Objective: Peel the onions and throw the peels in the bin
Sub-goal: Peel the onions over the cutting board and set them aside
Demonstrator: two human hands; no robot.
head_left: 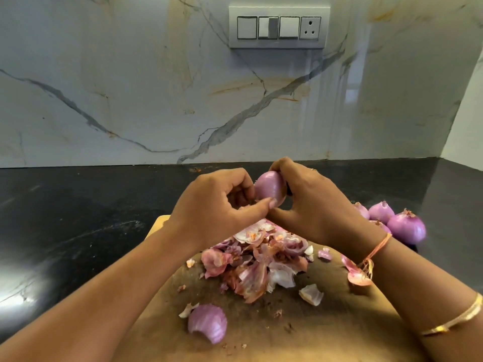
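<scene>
Head view: both hands hold one purple onion (269, 188) above a wooden cutting board (313, 333). The right hand (311, 202) grips it from the right, fingers curled over its top. The left hand (217, 205) pinches its left and lower side between thumb and curled fingers. A pile of peels (261, 262) lies on the board directly below the hands. A loose peel piece (207, 322) lies nearer the camera. Several more onions (406, 227) sit on the dark counter (78, 205), right of the board.
</scene>
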